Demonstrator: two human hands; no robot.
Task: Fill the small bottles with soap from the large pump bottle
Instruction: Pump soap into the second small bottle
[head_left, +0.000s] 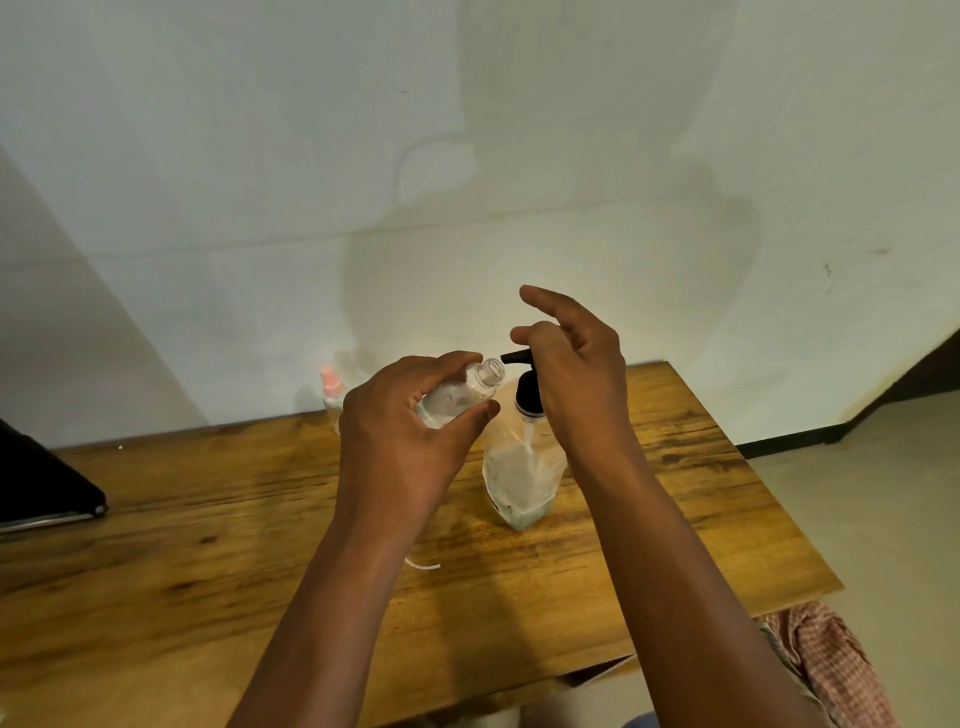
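Observation:
My left hand (410, 431) grips a small clear bottle (460, 395), tilted, with its open mouth just under the black spout. The large clear pump bottle (522, 473) stands on the wooden table (208, 545), partly filled with pale soap. Its black pump head (524, 382) is under my right hand (571, 369), whose palm and middle fingers press on the top while the index finger sticks up. Another small bottle with a pink cap (331, 392) stands behind my left hand, mostly hidden.
A black flat object (47, 478) lies at the table's left edge. A small white strip (423, 565) lies on the table between my forearms. The wall stands right behind the table. A pink checked cloth (831, 665) shows below the table's right corner.

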